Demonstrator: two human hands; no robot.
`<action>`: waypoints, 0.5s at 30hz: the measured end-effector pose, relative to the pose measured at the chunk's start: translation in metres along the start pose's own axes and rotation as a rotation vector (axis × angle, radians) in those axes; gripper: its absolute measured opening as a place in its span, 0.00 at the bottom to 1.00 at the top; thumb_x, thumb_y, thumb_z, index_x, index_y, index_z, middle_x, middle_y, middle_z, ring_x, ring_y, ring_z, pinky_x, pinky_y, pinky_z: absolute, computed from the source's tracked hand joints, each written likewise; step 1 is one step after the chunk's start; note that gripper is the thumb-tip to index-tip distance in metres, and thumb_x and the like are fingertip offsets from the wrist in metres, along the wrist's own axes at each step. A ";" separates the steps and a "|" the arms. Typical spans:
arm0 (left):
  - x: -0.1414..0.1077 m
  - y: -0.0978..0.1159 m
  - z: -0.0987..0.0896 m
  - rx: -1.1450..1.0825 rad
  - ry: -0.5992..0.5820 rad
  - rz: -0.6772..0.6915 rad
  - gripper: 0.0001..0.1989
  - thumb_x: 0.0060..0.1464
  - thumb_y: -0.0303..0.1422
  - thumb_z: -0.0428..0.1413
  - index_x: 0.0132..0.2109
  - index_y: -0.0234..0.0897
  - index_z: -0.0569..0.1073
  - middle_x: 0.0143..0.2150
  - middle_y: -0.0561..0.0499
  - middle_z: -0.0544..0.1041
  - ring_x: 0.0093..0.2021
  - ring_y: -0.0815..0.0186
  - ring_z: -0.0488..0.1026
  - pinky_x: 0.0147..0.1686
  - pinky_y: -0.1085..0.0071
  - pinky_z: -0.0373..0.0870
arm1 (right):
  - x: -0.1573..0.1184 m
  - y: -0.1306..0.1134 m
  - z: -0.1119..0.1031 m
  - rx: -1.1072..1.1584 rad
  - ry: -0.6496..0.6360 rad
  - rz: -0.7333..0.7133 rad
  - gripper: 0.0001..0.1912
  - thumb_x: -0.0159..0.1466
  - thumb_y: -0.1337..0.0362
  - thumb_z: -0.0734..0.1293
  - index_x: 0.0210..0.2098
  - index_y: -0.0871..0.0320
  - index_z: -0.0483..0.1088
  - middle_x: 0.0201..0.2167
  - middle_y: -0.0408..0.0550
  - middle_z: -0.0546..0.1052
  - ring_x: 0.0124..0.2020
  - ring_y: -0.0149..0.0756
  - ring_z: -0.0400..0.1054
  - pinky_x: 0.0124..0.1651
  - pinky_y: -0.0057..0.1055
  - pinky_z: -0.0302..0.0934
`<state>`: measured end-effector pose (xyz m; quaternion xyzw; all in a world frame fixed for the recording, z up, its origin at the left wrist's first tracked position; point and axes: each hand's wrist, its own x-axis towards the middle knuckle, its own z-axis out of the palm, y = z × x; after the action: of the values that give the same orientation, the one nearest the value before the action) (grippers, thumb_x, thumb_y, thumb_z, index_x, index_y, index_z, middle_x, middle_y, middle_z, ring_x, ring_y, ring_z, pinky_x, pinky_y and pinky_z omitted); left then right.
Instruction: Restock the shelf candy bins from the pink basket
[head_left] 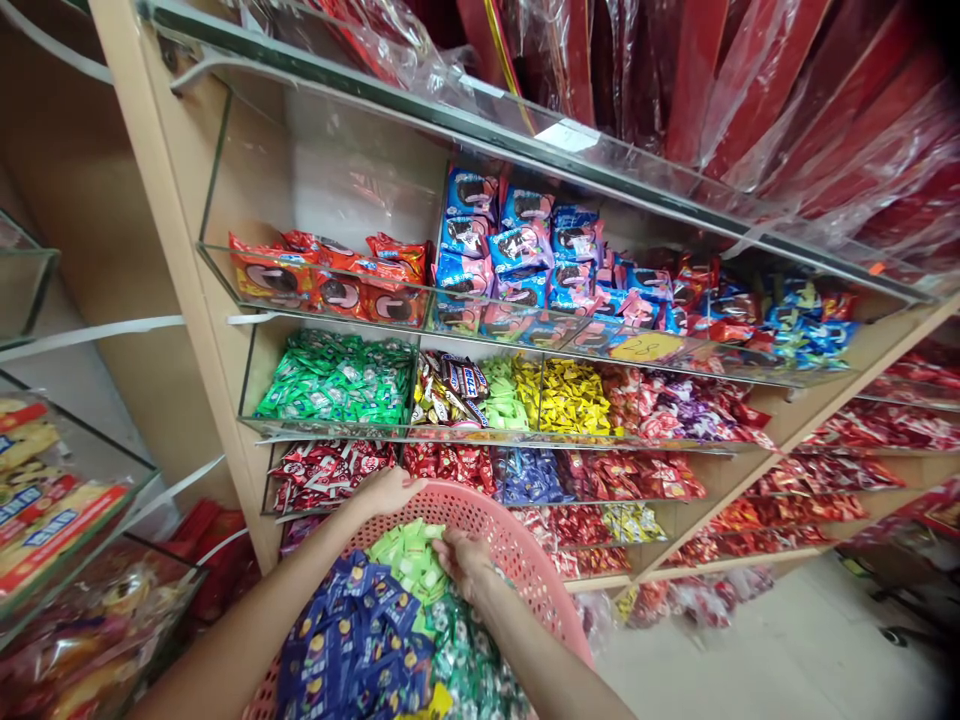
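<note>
My left hand [388, 492] is closed over the far rim of a pink plastic basket [536, 560] with a perforated wall. Inside lie dark blue wrapped candies [356, 640], shiny dark green ones [469, 650], light green ones [409, 558] and a few yellow packets [435, 702]. Reaching into the basket, my right hand [466, 562] has its fingers curled onto the right edge of the light green candies. Its fingertips are partly hidden among the packets.
Glass-fronted shelves hold green candies [337, 380], yellow candies [574, 395], blue cookie packs [521, 245] and red packs [337, 285]. A wooden upright [176, 250] stands at left, beside more glass bins of packaged snacks [49, 500]. Plastic-wrapped red items [697, 90] hang above. Tiled floor [765, 650] shows lower right.
</note>
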<state>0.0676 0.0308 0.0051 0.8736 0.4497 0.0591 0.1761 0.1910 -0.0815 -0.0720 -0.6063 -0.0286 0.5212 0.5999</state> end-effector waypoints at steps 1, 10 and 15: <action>0.000 0.000 0.000 0.000 -0.002 -0.007 0.29 0.46 0.57 0.38 0.25 0.37 0.69 0.26 0.48 0.74 0.26 0.64 0.69 0.23 0.74 0.53 | 0.000 0.000 0.000 -0.003 -0.009 -0.008 0.04 0.51 0.71 0.62 0.22 0.60 0.61 0.15 0.40 0.70 0.18 0.26 0.67 0.18 0.17 0.58; 0.000 0.000 0.000 0.005 -0.013 -0.016 0.29 0.46 0.56 0.39 0.26 0.37 0.70 0.27 0.47 0.75 0.27 0.63 0.70 0.24 0.73 0.55 | -0.006 0.004 0.002 -0.113 -0.044 -0.192 0.06 0.48 0.68 0.65 0.22 0.60 0.61 0.12 0.37 0.67 0.14 0.25 0.62 0.15 0.17 0.51; 0.000 0.001 -0.001 0.008 -0.001 -0.011 0.31 0.46 0.58 0.36 0.25 0.37 0.70 0.27 0.46 0.74 0.27 0.64 0.69 0.23 0.74 0.53 | -0.002 0.008 -0.001 -0.187 -0.036 -0.264 0.08 0.47 0.64 0.65 0.21 0.59 0.60 0.11 0.35 0.62 0.13 0.24 0.59 0.14 0.19 0.47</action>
<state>0.0679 0.0303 0.0060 0.8719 0.4546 0.0557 0.1732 0.1859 -0.0855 -0.0777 -0.6411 -0.1675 0.4437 0.6034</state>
